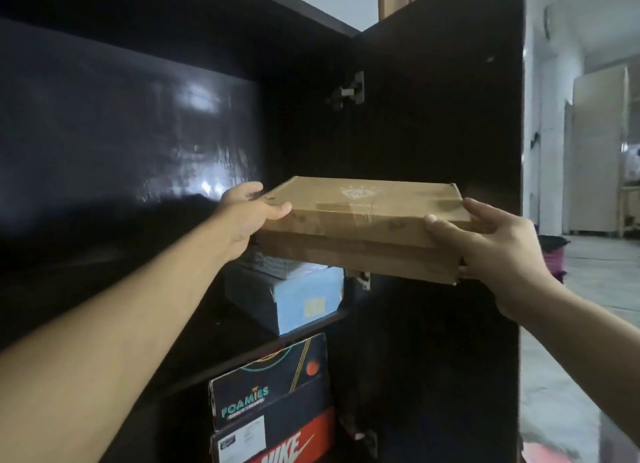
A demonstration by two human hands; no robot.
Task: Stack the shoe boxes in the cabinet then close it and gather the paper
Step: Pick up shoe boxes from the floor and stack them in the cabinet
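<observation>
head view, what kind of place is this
Probably a home, at a dark wooden storage cabinet with its door open. Branded shoe boxes sit on its shelves, both hands hold a plain brown cardboard box, and a pale tiled hallway floor runs right.

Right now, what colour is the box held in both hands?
Plain brown cardboard box, faint white logo on its lid; head view.

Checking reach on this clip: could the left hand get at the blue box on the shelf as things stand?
Probably not: the left hand is busy holding the brown box, which hangs right above the blue box and covers it.
</observation>
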